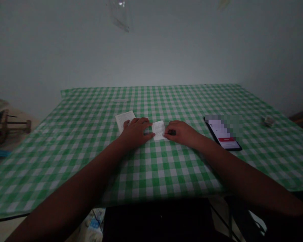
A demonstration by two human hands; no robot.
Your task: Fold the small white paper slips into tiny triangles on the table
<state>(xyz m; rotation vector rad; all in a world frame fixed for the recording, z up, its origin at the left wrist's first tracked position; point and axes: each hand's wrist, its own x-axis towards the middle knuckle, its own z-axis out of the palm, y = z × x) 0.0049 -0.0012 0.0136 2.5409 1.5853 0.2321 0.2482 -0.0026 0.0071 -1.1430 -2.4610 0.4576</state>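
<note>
A small white slip of paper (158,130) with lines of print lies on the checked tablecloth between my two hands. My left hand (136,132) is open, with its fingers spread and its thumb and index fingertips at the slip's left edge. The other fingers of that hand reach over a larger printed sheet (125,120), which they partly cover. On the other side, my right hand (179,132) is closed, fingers curled and tips pinched at the slip's right edge.
A phone (223,134) with a lit screen lies to the right, beside my right forearm. Farther right sits a small clear object (268,121) that I cannot identify. The green-and-white tablecloth (166,168) covers the table, which stands against a plain wall (151,57).
</note>
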